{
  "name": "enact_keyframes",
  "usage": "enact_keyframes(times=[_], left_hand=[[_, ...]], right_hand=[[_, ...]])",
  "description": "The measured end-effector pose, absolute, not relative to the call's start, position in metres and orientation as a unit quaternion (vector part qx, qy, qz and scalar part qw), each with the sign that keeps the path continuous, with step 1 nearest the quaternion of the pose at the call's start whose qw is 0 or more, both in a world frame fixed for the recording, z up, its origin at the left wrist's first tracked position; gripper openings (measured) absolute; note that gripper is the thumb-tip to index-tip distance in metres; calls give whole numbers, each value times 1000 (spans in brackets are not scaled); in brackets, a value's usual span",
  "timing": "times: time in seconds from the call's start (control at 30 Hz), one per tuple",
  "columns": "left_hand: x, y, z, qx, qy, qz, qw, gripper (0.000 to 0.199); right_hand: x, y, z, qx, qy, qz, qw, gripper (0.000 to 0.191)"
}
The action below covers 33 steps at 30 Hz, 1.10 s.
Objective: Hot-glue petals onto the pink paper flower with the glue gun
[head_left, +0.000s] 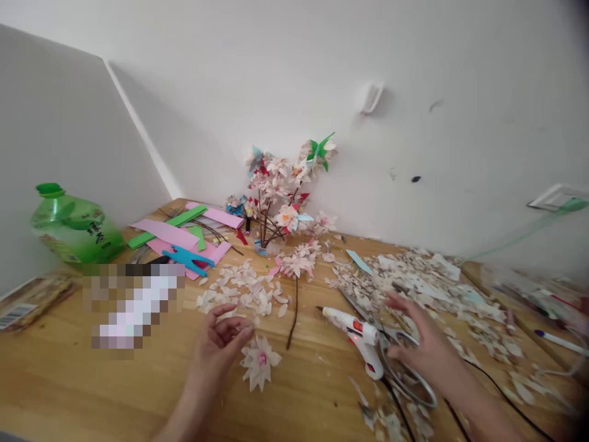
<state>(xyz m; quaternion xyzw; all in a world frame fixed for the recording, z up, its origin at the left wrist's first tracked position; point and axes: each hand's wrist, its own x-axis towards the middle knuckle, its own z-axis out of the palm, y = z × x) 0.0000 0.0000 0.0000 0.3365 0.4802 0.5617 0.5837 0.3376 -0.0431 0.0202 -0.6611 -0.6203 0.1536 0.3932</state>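
My left hand [219, 341] is closed in a pinch, thumb against index finger, with a small pale petal showing at the fingertips. Just right of it, a white paper-like flower [261, 362] with a pink centre lies on the table. My right hand [426, 344] is open, thumb and fingers apart, above the scissors [407, 368]. Beside them lies a white hot glue gun [354, 334] with a small red light. Loose white petals [248, 288] are spread beyond my left hand. A single flower [298, 261] on a brown stem lies in the middle.
A bunch of handmade flowers [278, 178] stands against the wall. Pink and green strips [168, 233] and a blue cut piece [188, 258] lie at left, near a green bottle [76, 227]. Petal scraps [427, 288] cover the right side. Black cables run along the front right.
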Motion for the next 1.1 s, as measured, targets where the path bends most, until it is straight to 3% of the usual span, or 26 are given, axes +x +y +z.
enact_keyframes(times=[0.13,0.4,0.7,1.1], left_hand=[[-6,6,0,327,483,562,586,59],[-2,3,-19,312,438,575,617,43],[4,-3,-19,303,447,560,629,44],[-1,-3,-24,265,435,545,666,49]], right_hand=[[335,-42,-9,-678,-651,172,295,73],[293,-27,-34,-739,-543,193,350,28],[228,-43,9,-558,-730,164,360,15],[197,-54,-4,-555,-716,216,365,29]])
